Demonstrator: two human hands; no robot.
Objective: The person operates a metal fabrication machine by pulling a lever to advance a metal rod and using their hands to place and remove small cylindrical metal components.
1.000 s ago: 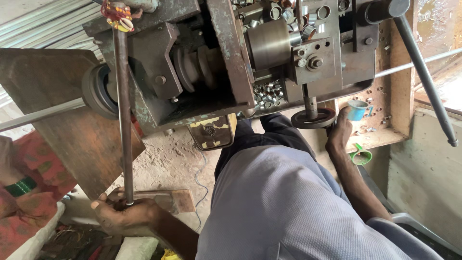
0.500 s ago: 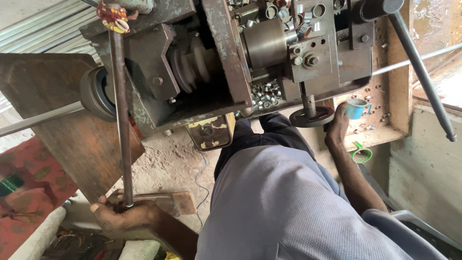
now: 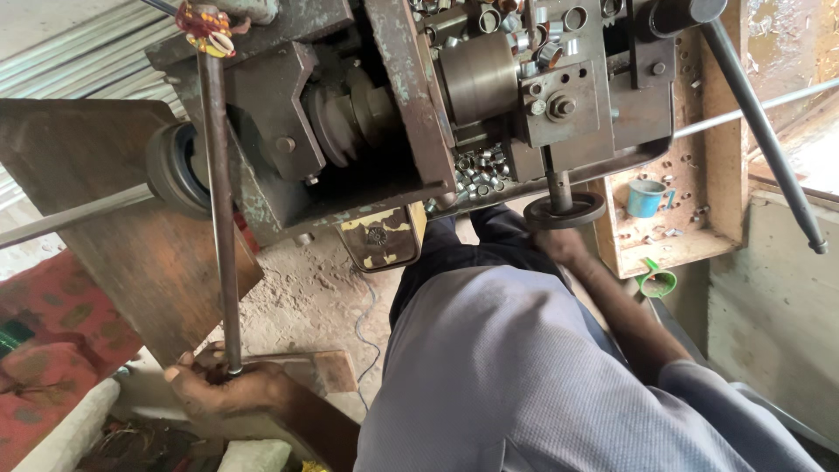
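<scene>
1. Steel made up nearly everything I could see: a worn, grimy machine filled the upper half of the frame, with a long rod running down its left side.
2. My left hand, at the lower left, was wrapped around the bottom end of that rod, fingers curled shut on it just above a wooden block.
3. My right hand, near the centre, was reaching up under the round handwheel below the machine's tool block; I could not tell whether it gripped the wheel or only touched it.
4. Small metal rings already lay heaped in the tray beneath the spindle, so I judged a good many pieces had been turned out.
5. A thin bar fed in from the upper right, which suggested to me that stock remained and the run was not finished.
6. A blue cup sat on the wooden shelf at right, apart from both hands.
</scene>
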